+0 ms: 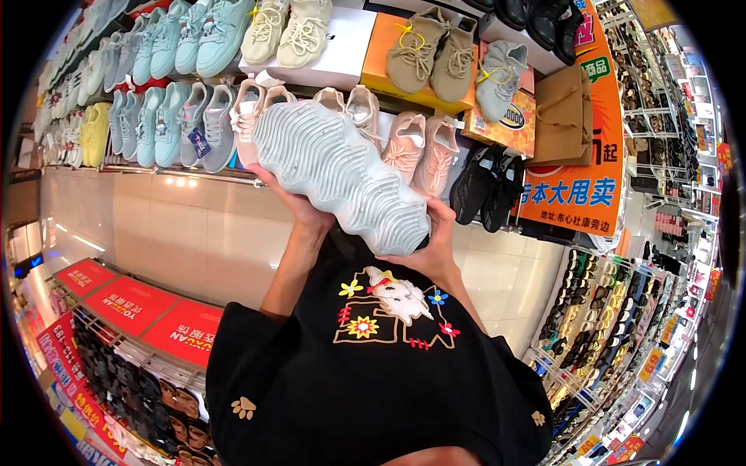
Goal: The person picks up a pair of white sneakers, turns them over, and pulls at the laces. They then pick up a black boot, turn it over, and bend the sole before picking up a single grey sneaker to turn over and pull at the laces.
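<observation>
A sneaker (342, 171) is turned with its pale grey, wavy-ridged sole up toward me, so its upper is mostly hidden. My left hand (299, 203) grips one end of it from below, at the left. Around the other end, at the right, my right hand (437, 233) is closed with the thumb side showing. The shoe is held in front of my chest, tilted down to the right. Behind it, pink sneakers (420, 151) stand on the shelf, partly covered by the sole.
Light blue sneakers (162, 124) line the shelf at left. Beige sneakers (431, 54) sit on an orange shoebox (381, 58). Black shoes (486, 186) and a brown paper bag (563, 116) are at right. Racks of sandals (606, 311) and red signs (132, 303) flank me.
</observation>
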Available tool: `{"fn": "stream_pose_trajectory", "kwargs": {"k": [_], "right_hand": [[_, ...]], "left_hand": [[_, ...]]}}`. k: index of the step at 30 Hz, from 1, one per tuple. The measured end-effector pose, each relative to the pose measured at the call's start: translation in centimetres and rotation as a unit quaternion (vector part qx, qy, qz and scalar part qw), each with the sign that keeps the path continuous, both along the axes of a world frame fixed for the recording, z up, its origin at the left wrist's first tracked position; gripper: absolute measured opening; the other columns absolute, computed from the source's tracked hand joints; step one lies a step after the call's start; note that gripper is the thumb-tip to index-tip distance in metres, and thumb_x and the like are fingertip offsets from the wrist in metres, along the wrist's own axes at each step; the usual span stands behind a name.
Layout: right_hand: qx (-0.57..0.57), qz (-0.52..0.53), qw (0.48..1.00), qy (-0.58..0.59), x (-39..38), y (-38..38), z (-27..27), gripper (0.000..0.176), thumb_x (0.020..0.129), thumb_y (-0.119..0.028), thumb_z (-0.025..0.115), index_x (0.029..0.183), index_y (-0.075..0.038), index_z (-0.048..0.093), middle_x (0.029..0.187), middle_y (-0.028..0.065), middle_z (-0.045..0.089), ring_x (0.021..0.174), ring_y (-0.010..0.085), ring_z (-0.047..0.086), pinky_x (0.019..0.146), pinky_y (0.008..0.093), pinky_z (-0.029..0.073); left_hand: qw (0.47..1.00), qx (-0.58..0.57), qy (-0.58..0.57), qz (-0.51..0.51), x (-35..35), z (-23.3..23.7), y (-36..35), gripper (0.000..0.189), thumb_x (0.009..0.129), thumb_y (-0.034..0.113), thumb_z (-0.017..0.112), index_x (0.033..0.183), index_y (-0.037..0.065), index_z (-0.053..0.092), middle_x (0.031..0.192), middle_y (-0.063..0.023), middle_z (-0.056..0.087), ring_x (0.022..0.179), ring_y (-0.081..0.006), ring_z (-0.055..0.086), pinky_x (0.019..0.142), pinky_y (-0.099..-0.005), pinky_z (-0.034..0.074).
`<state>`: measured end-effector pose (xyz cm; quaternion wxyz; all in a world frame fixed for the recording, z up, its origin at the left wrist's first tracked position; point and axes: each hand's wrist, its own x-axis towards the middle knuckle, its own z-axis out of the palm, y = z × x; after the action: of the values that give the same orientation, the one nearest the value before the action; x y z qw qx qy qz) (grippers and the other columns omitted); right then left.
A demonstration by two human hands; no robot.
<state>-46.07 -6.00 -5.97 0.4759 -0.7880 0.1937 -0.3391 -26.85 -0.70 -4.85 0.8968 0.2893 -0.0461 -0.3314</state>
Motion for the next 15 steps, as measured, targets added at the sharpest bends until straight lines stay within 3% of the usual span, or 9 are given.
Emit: {"fn": "stream_pose_trajectory", "kwargs": {"k": [2, 6, 9, 10, 11, 12, 13, 14, 15], "right_hand": [[-0.014, 0.0, 1.0, -0.013, 0.4, 0.0, 0.1, 0.1, 0.051, -0.022, 0.093, 0.126, -0.001, 0.031, 0.124, 0.0217, 0.049, 0.112, 0.0296, 0.054, 0.094, 0.0385, 0.044], [-0.024, 0.004, 0.999, -0.031, 0.4, 0.1, -0.2, 0.099, 0.051, -0.023, 0.093, 0.126, -0.001, 0.031, 0.121, 0.0225, 0.052, 0.11, 0.0304, 0.056, 0.094, 0.0384, 0.044], [-0.019, -0.001, 1.0, -0.02, 0.4, 0.2, 0.3, 0.099, 0.051, -0.023, 0.093, 0.127, -0.001, 0.033, 0.122, 0.0221, 0.051, 0.111, 0.0307, 0.055, 0.095, 0.0379, 0.043], [-0.008, 0.002, 1.0, 0.001, 0.4, 0.1, 0.7, 0.099, 0.051, -0.023, 0.092, 0.128, -0.001, 0.034, 0.124, 0.0219, 0.051, 0.112, 0.0311, 0.055, 0.096, 0.0375, 0.042], [-0.008, 0.002, 1.0, 0.001, 0.5, 0.0, 1.2, 0.099, 0.051, -0.023, 0.092, 0.128, -0.001, 0.034, 0.124, 0.0219, 0.051, 0.112, 0.0311, 0.055, 0.096, 0.0375, 0.042], [0.01, 0.02, 1.0, 0.016, 0.5, -0.1, 1.7, 0.093, 0.056, -0.024, 0.089, 0.129, 0.0, 0.036, 0.126, 0.0204, 0.05, 0.112, 0.0303, 0.055, 0.097, 0.0367, 0.041], [0.028, 0.037, 0.998, 0.032, 0.5, -0.2, 2.0, 0.088, 0.061, -0.025, 0.086, 0.13, 0.0, 0.038, 0.128, 0.0189, 0.05, 0.113, 0.0296, 0.054, 0.098, 0.0359, 0.04], [0.029, 0.037, 0.998, 0.033, 0.5, -0.4, 1.9, 0.088, 0.061, -0.025, 0.086, 0.13, 0.0, 0.038, 0.128, 0.0189, 0.05, 0.113, 0.0296, 0.054, 0.098, 0.0359, 0.04], [0.057, 0.055, 0.996, 0.05, 0.6, -0.8, 1.7, 0.08, 0.067, -0.026, 0.081, 0.131, 0.0, 0.04, 0.128, 0.0175, 0.051, 0.113, 0.0285, 0.054, 0.099, 0.0353, 0.039]], "left_hand": [[0.952, -0.289, 0.065, -0.076, 0.7, -2.0, 0.4, 0.083, 0.088, 0.071, 0.012, 0.145, 0.012, 0.024, 0.144, -0.0113, 0.035, 0.131, -0.0309, 0.037, 0.11, -0.0463, 0.029], [0.947, -0.308, 0.047, -0.082, 0.8, -2.2, 0.1, 0.081, 0.089, 0.07, 0.012, 0.145, 0.012, 0.024, 0.144, -0.0116, 0.035, 0.131, -0.0311, 0.037, 0.11, -0.0464, 0.029], [0.941, -0.314, 0.089, -0.087, 0.6, -1.0, -0.1, 0.091, 0.083, 0.077, 0.014, 0.145, 0.011, 0.024, 0.143, -0.0102, 0.036, 0.13, -0.0293, 0.038, 0.108, -0.0454, 0.032], [0.991, -0.129, 0.028, -0.024, 0.4, 0.9, -0.6, 0.092, 0.083, 0.078, 0.014, 0.145, 0.011, 0.024, 0.143, -0.0113, 0.037, 0.13, -0.0301, 0.039, 0.108, -0.0456, 0.032], [0.997, 0.062, -0.034, 0.041, 0.3, 1.9, -0.8, 0.092, 0.082, 0.078, 0.014, 0.145, 0.011, 0.023, 0.142, -0.0123, 0.037, 0.13, -0.0308, 0.039, 0.108, -0.0458, 0.032], [0.997, 0.062, -0.033, 0.041, 0.7, 1.3, -0.6, 0.092, 0.082, 0.078, 0.014, 0.145, 0.011, 0.023, 0.142, -0.0123, 0.037, 0.13, -0.0308, 0.039, 0.108, -0.0458, 0.032], [0.991, -0.133, -0.024, -0.023, 1.6, 0.4, -0.2, 0.094, 0.081, 0.079, 0.015, 0.144, 0.01, 0.023, 0.142, -0.0137, 0.037, 0.129, -0.0316, 0.039, 0.107, -0.0459, 0.033], [0.943, -0.322, -0.012, -0.086, 2.3, -0.3, 0.2, 0.096, 0.081, 0.08, 0.015, 0.144, 0.009, 0.022, 0.141, -0.0152, 0.037, 0.129, -0.0323, 0.039, 0.107, -0.046, 0.033], [0.943, -0.321, -0.01, -0.087, 2.3, -0.1, 0.7, 0.096, 0.081, 0.08, 0.015, 0.144, 0.009, 0.022, 0.141, -0.0152, 0.037, 0.129, -0.0323, 0.039, 0.107, -0.046, 0.033]]}}
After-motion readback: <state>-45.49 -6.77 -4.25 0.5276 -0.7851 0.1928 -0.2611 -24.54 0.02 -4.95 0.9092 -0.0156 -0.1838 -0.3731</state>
